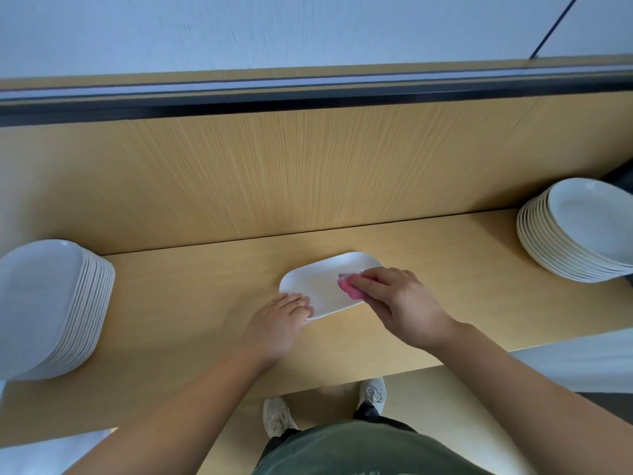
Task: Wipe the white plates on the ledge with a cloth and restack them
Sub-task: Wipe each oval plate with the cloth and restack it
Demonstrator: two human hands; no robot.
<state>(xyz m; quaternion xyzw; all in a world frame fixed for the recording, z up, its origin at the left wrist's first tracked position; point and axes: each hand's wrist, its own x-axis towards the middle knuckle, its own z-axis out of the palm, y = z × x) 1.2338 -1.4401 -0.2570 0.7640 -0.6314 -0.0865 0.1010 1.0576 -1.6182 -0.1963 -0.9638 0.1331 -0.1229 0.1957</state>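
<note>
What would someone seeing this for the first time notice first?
Probably the single white plate lying in the middle of the wooden ledge, where the right hand presses a pink cloth onto it and the left hand rests on its near corner. Next come the tall piles of white plates on either side, the left stack and the right stack.

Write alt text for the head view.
The right hand presses a pink cloth on a white plate on the ledge; the left hand rests on its rim. A left stack and a right stack of plates flank it.
</note>
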